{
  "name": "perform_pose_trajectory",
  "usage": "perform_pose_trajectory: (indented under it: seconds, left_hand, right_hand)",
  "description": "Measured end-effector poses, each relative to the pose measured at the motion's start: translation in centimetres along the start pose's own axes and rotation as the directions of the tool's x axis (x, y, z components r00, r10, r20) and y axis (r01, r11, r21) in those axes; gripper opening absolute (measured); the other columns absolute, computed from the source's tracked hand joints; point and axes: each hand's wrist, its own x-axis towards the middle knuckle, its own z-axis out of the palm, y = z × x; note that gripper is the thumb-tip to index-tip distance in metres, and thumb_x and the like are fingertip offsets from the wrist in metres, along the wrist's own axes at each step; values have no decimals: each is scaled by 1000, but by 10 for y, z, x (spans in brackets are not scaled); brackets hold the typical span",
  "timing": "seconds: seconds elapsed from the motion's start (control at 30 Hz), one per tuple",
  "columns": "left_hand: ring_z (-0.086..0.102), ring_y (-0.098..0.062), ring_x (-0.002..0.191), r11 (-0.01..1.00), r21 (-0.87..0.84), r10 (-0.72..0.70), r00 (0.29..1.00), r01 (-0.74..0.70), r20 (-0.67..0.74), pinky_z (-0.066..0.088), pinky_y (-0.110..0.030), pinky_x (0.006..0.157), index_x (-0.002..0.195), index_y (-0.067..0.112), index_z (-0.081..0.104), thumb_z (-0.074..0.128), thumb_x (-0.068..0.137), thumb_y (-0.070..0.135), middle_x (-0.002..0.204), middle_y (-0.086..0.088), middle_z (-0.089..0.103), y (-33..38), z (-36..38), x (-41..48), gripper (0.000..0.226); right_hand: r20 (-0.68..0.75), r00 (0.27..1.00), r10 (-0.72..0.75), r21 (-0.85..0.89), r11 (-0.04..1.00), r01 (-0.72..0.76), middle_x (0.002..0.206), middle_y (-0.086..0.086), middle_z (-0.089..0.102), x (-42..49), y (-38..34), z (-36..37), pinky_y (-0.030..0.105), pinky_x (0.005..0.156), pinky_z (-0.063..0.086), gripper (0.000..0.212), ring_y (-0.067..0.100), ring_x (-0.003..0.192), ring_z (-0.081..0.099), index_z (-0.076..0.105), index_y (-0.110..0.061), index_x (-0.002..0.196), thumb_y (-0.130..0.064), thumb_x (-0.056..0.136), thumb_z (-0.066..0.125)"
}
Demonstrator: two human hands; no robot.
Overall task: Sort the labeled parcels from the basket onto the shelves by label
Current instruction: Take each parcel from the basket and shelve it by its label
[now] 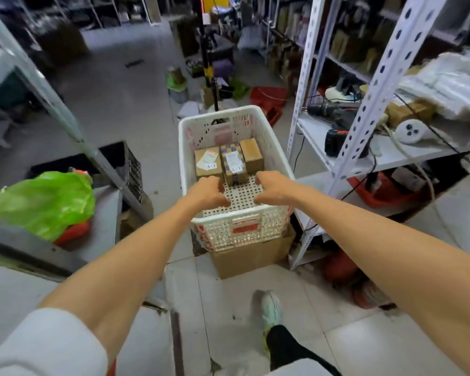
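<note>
1. Head view, the only one. The white basket sits on top of a cardboard box on the tiled floor.
2. Three parcels stand in a row in the far half of the basket. The near half shows bare perforated floor.
3. The left parcel is brown, with a white label reading A-1.
4. The middle parcel is patterned. Its label looks like A-1 too, but it's too blurred to be sure.
5. The right parcel is plain brown, with no label face showing.
6. Your left hand is inside the basket, just short of the left parcel. Its fingers are loosely curled and it holds nothing.
7. Your right hand is inside the basket, near the middle parcel's near right corner. Same loose curl, nothing grasped.
8. The two hands are apart, with bare basket floor between them.
9. A white shelf rack stands just right of the basket, with a drill on its shelf.
10. A green bag lies well left of the basket.
11. Your shoe is on the floor on the near side of the basket.
</note>
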Motion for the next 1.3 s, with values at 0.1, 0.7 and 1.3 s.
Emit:
perform_pose_trajectory:
  seconds: [0.1, 0.7, 1.3]
  left_hand:
    - [60, -24, 98, 999, -22, -40, 999, 40, 3, 53, -38, 85, 114, 11, 58, 77, 75, 38, 112, -6, 63, -5, -4, 34, 51]
    - [60, -19, 92, 972, -142, -182, 982, 188, 57, 52, -35, 86, 106, 13, 59, 72, 79, 24, 105, -3, 63, -20, -33, 211, 33]
    - [61, -24, 92, 978, -159, -87, 953, 137, 290, 52, -40, 84, 110, 12, 57, 72, 79, 28, 103, -7, 65, -136, -13, 399, 38]
  right_hand:
    - [9, 1000, -24, -19, 1000, 24, 117, 15, 55, 43, 13, -13, 46, 84, 53, 39, 31, 101, 58, 47, -5, 117, -24, 86, 62]
    - [177, 984, -33, 99, 995, 15, 102, 9, 61, 254, 52, -55, 38, 77, 52, 36, 23, 89, 60, 52, -8, 108, -25, 81, 68]
    - [232, 940, 248, 75, 959, -272, 110, 13, 66, 452, 51, 5, 38, 80, 55, 38, 31, 94, 63, 59, -9, 115, -26, 81, 62]
